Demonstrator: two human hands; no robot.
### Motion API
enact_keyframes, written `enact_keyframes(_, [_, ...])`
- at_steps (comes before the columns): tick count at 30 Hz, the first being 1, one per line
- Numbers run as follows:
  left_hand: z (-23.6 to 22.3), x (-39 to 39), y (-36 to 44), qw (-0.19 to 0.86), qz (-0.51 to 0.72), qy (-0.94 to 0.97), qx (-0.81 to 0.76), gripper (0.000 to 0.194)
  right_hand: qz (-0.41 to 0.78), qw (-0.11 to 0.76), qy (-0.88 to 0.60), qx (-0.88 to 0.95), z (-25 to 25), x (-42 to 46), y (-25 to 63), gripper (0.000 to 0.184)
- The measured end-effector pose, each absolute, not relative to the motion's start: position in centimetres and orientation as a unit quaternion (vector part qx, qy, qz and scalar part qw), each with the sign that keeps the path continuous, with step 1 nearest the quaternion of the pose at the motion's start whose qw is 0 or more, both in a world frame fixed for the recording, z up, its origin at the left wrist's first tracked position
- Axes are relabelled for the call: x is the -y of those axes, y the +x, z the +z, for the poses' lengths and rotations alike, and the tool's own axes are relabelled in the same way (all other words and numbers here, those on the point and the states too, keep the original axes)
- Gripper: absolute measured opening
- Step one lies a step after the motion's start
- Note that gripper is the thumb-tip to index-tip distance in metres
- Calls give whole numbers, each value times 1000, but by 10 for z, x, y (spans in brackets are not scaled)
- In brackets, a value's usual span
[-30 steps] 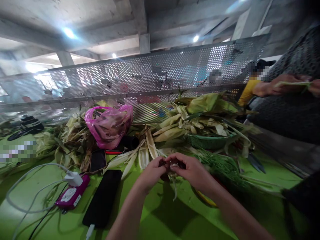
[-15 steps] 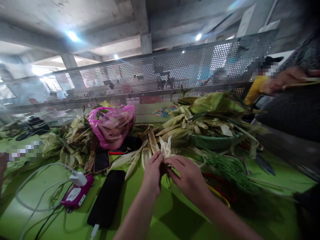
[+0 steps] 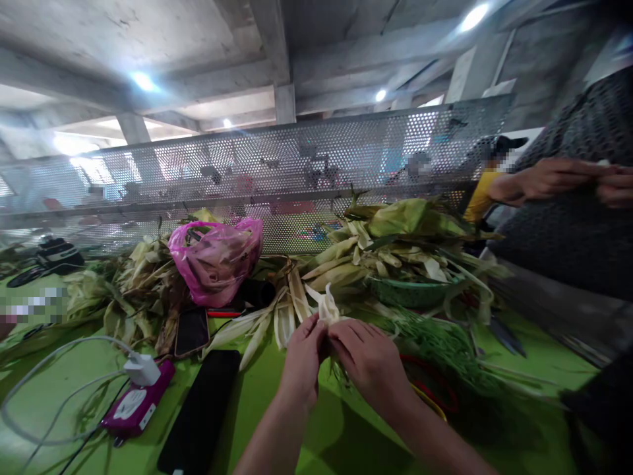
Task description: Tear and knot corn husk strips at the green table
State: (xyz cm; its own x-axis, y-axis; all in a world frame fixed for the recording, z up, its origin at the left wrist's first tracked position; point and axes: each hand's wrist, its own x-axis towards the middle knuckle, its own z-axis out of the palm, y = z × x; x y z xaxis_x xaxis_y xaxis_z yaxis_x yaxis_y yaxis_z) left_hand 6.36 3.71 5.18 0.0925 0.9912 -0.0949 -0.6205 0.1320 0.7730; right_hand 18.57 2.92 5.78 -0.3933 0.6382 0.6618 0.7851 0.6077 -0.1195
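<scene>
In the middle of the head view, a pale flower shaped from corn husk point(image 3: 327, 307) stands upright with its petals spread. My left hand point(image 3: 302, 359) is closed around its base from the left. From the right, my right hand point(image 3: 368, 356) pinches the same base, fingertips meeting those of the left. The lower end is mostly hidden by my fingers, and thin strands show below them. Loose dried corn husks point(image 3: 284, 320) lie just behind my hands. Thin green strands point(image 3: 445, 343) are heaped right of my right hand.
A pink plastic bag point(image 3: 217, 257) of husks and a green basket point(image 3: 415, 291) heaped with husks stand behind. On the left are a black phone point(image 3: 202, 409), a purple power strip point(image 3: 141, 402) and cables. A perforated metal screen point(image 3: 297, 171) crosses the back. A co-worker's hands point(image 3: 568, 178) are at right.
My right fingers have closed in more tightly on the flower's base, and its petals lean more to the left. The view has shifted slightly. The co-worker's two hands now show together.
</scene>
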Motion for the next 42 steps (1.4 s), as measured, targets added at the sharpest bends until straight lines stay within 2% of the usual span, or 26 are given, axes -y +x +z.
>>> enact_keyframes(5, [54, -42, 56, 656, 612, 301, -323, 37, -61, 312, -407, 857, 65, -28, 185, 17])
enact_keyframes(10, [53, -48, 46, 622, 641, 296, -337, 25, -30, 252, -378, 890, 67, -23, 181, 13])
enact_keyframes(13, [52, -49, 43, 618, 642, 303, -338, 23, 46, 246, -378, 891, 72, -18, 182, 15])
enact_keyframes(15, [53, -49, 43, 605, 639, 324, -347, 24, 121, 291, -386, 867, 76, -16, 185, 9])
enact_keyframes(17, [55, -47, 43, 588, 633, 350, -362, 26, 194, 377, -424, 800, 78, -19, 189, 4])
enact_keyframes(19, [58, -45, 45, 585, 627, 364, -364, 28, 265, 453, -471, 709, 77, -25, 193, 11])
enact_keyframes(22, [59, -42, 50, 611, 619, 360, -337, 30, 343, 487, -476, 647, 71, -36, 197, 11])
enact_keyframes(27, [56, -38, 55, 648, 590, 339, -343, 31, 306, 494, -455, 675, 71, -40, 197, 3])
enact_keyframes(37, [63, -41, 46, 647, 586, 315, -371, 37, 273, 484, -511, 656, 70, -48, 214, 8])
enact_keyframes(42, [57, -41, 46, 620, 521, 422, -409, 41, 328, 467, -501, 651, 74, -47, 211, 28])
